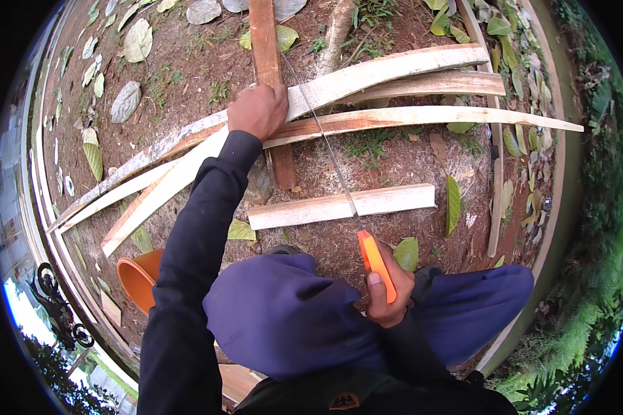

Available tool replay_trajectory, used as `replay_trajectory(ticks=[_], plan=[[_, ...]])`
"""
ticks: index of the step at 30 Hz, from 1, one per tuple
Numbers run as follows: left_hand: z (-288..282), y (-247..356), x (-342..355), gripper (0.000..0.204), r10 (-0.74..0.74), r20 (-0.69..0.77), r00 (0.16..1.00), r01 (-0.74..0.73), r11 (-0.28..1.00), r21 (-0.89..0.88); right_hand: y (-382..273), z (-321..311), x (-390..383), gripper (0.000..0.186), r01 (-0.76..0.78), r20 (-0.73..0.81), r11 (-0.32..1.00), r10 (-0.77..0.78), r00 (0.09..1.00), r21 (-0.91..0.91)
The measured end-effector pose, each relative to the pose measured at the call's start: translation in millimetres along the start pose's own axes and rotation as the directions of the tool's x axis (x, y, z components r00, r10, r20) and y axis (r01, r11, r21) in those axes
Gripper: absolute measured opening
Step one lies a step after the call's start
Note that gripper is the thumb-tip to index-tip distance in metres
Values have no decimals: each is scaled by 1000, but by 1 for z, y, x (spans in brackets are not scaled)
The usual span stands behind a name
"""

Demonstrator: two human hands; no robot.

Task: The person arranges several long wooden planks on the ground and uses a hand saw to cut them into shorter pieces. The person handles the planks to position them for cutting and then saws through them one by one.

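My left hand is closed on the pale wooden planks where they cross an upright-lying reddish-brown board. My right hand grips the orange handle of a handsaw, whose long thin blade slants up across the planks beside my left hand. Several long, narrow strips lie crossed over the board, some with bark-marked edges. A short pale piece of wood lies on the ground below them, under the saw blade.
An orange bucket stands by my left forearm. Dry and green leaves and sawdust cover the soil around the wood. Long timber edging runs along the right, with greenery beyond it. A dark two-wheeled vehicle is at the far left.
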State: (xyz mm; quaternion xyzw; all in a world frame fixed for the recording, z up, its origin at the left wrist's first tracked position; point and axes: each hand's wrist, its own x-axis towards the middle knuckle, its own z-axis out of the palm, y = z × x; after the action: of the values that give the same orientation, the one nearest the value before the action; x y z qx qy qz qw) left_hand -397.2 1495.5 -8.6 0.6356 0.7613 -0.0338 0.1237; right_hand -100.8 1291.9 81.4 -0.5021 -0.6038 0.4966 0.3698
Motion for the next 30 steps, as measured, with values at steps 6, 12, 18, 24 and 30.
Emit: replay_trajectory(ticks=[6,12,18,24,30], plan=[[6,-1,1,41,-2,-1,1000,2,1000,28,2,52,147,48,-51,-35,990,56,998,129],[-6,8,-20,37,113,-120,986,-105,992,64,5,77,155,50,144,-139,989,-136,981,44],[5,15,-32,28,95,-193,977,-82,994,73,1,66,132,47,104,-159,987,-83,984,124],[0,16,-32,24,178,-214,961,-143,976,167,-4,69,136,40,123,-167,989,-109,980,80],[2,16,-34,26,176,-240,955,-143,978,149,-5,65,134,43,1,-92,989,13,996,146]])
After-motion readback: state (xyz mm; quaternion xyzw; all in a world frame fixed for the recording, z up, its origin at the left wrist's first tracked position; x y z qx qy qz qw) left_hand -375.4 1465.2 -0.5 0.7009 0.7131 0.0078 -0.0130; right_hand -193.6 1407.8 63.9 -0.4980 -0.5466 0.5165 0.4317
